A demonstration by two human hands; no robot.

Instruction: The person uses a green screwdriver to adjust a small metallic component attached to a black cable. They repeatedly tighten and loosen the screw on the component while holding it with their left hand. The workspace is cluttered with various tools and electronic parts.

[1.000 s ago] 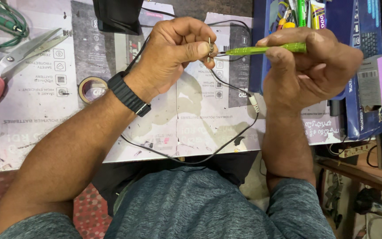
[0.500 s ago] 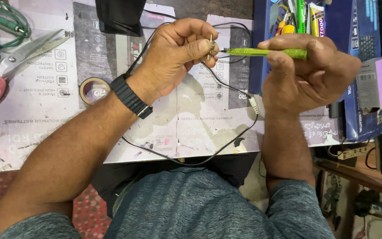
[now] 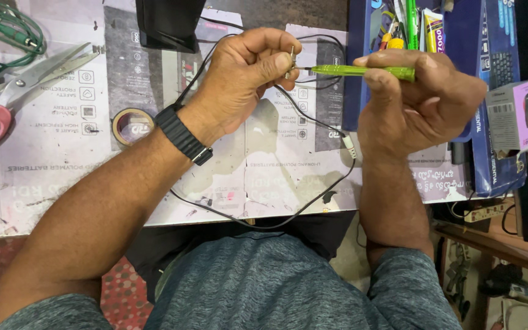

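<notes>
Left hand [image 3: 239,82] pinched tight on a small metal plug [image 3: 291,59] at twelve o'clock; right hand [image 3: 420,101] clamped round a green screwdriver [image 3: 362,71], tip touching the plug. Likely slip off that tiny part, jabbing the left thumb or nicking the black cable [image 3: 313,205].

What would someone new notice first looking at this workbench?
Two bare hands meet at centre: the left hand pinches a small metal plug on a thin black cable, while the right hand holds a slim green screwdriver with its tip at that plug. Far left lie large pink-handled scissors, with a roll of tape by the black wristwatch.
</notes>
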